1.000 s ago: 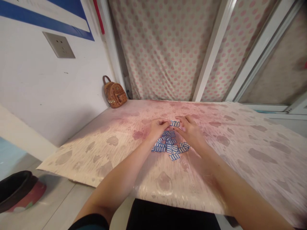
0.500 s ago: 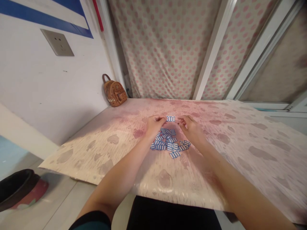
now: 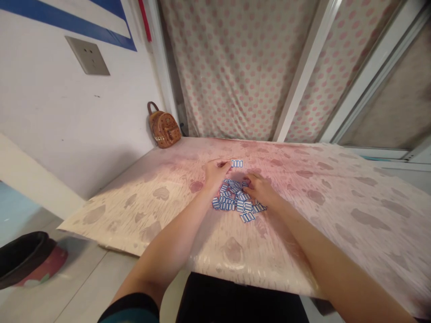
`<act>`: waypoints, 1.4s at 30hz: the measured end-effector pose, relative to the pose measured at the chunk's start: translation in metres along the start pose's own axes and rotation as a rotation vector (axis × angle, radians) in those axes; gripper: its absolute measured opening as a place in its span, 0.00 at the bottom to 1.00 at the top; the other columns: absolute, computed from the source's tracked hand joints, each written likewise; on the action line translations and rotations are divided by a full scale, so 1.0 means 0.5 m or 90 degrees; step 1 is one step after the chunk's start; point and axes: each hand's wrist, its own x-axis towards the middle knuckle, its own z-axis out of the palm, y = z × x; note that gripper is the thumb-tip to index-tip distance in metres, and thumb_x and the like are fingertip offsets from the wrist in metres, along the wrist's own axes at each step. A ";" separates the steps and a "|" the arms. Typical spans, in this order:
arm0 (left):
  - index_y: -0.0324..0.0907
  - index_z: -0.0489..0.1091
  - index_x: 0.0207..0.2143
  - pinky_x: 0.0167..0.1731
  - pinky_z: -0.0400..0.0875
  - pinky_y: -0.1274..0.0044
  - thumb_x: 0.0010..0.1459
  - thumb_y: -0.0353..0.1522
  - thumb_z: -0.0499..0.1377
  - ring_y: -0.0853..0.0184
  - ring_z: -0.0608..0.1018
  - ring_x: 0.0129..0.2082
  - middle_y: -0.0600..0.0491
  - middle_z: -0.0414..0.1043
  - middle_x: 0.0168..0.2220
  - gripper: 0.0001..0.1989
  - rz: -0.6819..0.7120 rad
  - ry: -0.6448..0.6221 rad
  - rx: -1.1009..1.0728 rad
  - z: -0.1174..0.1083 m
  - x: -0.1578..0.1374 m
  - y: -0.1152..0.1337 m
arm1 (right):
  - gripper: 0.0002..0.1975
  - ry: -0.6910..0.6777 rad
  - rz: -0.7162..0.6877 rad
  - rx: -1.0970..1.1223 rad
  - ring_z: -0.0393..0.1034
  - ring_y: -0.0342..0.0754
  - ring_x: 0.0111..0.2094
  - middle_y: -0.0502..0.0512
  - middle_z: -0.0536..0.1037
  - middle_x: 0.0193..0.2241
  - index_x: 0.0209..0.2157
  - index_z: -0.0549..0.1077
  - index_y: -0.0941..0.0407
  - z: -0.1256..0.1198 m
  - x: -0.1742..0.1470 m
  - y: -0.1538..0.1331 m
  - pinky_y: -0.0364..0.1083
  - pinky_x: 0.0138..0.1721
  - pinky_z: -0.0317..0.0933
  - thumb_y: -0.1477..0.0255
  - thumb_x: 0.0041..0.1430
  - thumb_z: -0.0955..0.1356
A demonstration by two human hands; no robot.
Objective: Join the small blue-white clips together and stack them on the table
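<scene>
My left hand is pinched on the edge of a small flat white piece with blue outlines, held up beyond the pile. Below it lies a pile of similar blue-and-white pieces, loosely overlapping on the table. My right hand is low at the pile's upper right edge, palm down. Its thumb and index finger are apart, with the fingertips around or beside one of the pieces there; whether they touch it I cannot tell.
A patterned cloth covers the table. At its far left corner a small brown backpack leans by the wall. Dotted curtains hang behind the far edge. On the floor at the left stands a dark-rimmed red container.
My right hand has come down and toward me, from beside the held piece to the pile's edge. My left hand still holds its piece. The camera view has shifted slightly.
</scene>
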 end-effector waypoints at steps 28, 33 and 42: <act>0.37 0.78 0.30 0.28 0.70 0.80 0.52 0.32 0.63 0.70 0.77 0.25 0.53 0.77 0.25 0.06 0.041 -0.029 0.051 0.007 -0.006 -0.027 | 0.12 0.175 0.185 0.492 0.72 0.46 0.29 0.55 0.79 0.28 0.28 0.73 0.56 -0.086 -0.007 -0.017 0.46 0.33 0.66 0.62 0.54 0.66; 0.37 0.78 0.30 0.29 0.70 0.80 0.52 0.32 0.62 0.70 0.77 0.26 0.53 0.77 0.26 0.06 0.055 -0.039 0.023 0.026 -0.022 -0.021 | 0.14 0.204 0.211 0.645 0.71 0.45 0.26 0.54 0.79 0.26 0.27 0.70 0.56 -0.080 -0.012 -0.062 0.46 0.32 0.67 0.58 0.50 0.70; 0.36 0.78 0.32 0.32 0.72 0.79 0.53 0.32 0.63 0.68 0.79 0.29 0.51 0.78 0.29 0.07 0.025 -0.077 -0.024 0.041 -0.045 -0.003 | 0.12 0.285 0.232 0.455 0.62 0.43 0.20 0.48 0.69 0.17 0.24 0.65 0.54 -0.081 -0.013 -0.081 0.44 0.23 0.55 0.61 0.52 0.67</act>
